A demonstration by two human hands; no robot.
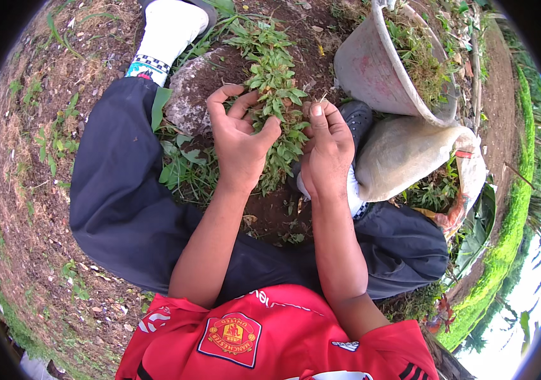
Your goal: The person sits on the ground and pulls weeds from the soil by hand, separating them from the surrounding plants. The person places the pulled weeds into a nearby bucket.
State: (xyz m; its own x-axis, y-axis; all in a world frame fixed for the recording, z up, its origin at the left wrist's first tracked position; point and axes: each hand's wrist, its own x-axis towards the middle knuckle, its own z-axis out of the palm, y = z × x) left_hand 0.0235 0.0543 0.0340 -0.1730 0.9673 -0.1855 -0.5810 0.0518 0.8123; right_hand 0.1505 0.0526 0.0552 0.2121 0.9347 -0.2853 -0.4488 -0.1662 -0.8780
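A row of low leafy green plants (273,80) grows in brown soil between my legs. My left hand (242,133) is at the left side of the row, fingers spread and curved around the leaves; its fingertips are partly among the foliage. On the row's right side, my right hand (327,137) pinches a small dry plant bit (322,98) between thumb and forefinger. The other fingers of that hand are curled.
A whitish plastic bucket (363,66) holding pulled greenery leans at the upper right. Below it lies a pale sack (394,156) with greens at its mouth. A large rock (187,102) sits left of the row, near my outstretched leg.
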